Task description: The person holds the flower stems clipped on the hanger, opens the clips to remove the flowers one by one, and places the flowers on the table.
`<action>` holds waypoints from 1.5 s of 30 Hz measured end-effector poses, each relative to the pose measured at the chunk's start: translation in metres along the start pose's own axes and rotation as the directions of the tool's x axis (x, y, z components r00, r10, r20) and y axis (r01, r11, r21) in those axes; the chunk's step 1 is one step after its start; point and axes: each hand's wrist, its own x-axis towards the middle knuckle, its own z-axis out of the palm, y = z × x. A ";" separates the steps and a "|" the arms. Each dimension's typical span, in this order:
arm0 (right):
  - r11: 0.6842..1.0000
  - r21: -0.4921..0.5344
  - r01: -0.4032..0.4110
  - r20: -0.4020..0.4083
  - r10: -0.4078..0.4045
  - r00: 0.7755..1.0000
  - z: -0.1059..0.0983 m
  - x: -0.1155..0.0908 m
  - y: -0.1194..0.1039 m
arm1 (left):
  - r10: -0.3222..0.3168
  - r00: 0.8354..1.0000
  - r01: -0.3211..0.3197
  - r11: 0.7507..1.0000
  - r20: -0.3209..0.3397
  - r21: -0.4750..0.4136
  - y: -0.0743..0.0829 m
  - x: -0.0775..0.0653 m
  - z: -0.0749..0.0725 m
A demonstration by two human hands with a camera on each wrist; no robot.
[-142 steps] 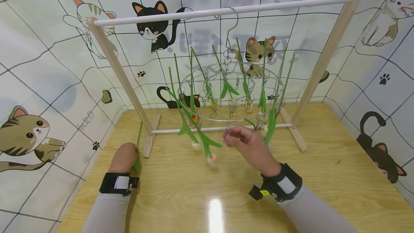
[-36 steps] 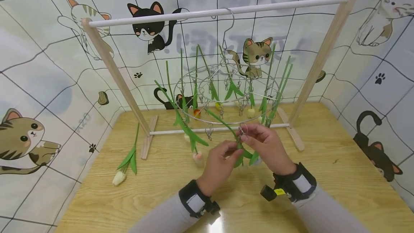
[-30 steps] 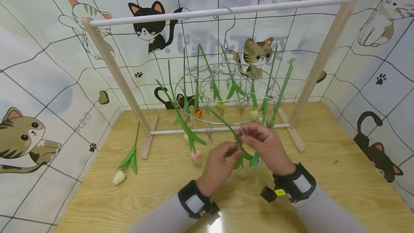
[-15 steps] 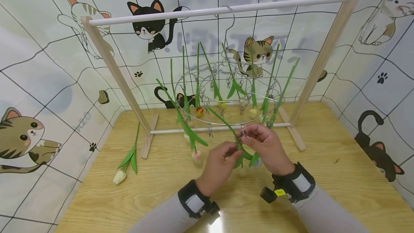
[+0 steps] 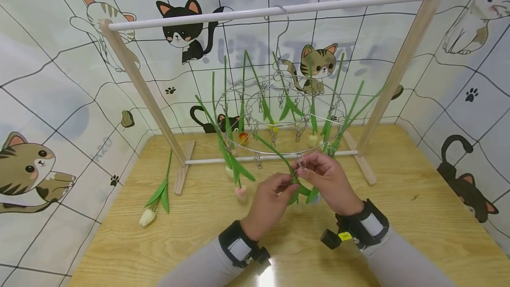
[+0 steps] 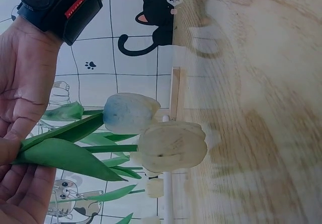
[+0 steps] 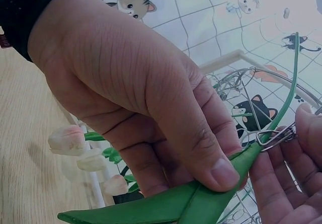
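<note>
In the head view my left hand (image 5: 268,203) pinches a white tulip (image 6: 172,146) near its leaves, bloom down. Its green stem rises to the upper left. Just to the right, my right hand (image 5: 328,183) pinches a wire clip (image 5: 300,162) at the front rim of the round wire hanger (image 5: 275,150). In the right wrist view the clip (image 7: 276,136) lies at the stem just above the leaves; whether it grips the stem I cannot tell. Several other tulips hang bloom down from the hanger, including a pink one (image 5: 241,193) and a bluish one (image 6: 128,112).
A white tulip (image 5: 148,217) lies on the table (image 5: 191,242) at the left. The hanger hooks over the white bar (image 5: 223,14) of a wooden stand (image 5: 139,83). A bare clip (image 5: 258,160) hangs left of my hands. A cat-patterned wall covering stands behind.
My left hand has come from the left side of the table to the hanger with a tulip. My right hand moved slightly right with a clip. Lately both hold still while stems sway.
</note>
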 end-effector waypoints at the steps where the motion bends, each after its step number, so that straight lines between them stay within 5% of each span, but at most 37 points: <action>1: 1.000 -0.002 -0.002 -0.001 0.002 1.000 0.000 0.000 0.000 | 0.001 1.000 -0.001 1.000 0.001 0.000 0.000 0.000 0.000; 21: 0.997 0.026 0.070 0.020 -0.071 0.997 0.000 0.000 -0.001 | 0.026 1.000 -0.026 0.999 -0.011 -0.024 -0.001 -0.002 -0.001; 29: 0.994 0.040 0.102 0.035 -0.103 0.994 -0.002 0.001 0.000 | 0.125 0.992 -0.126 0.992 -0.026 -0.016 -0.005 -0.003 -0.001; 45: 1.000 0.013 -0.021 0.013 0.021 1.000 -0.002 -0.002 -0.005 | 0.317 0.944 -0.308 0.946 -0.086 0.104 0.000 -0.003 -0.004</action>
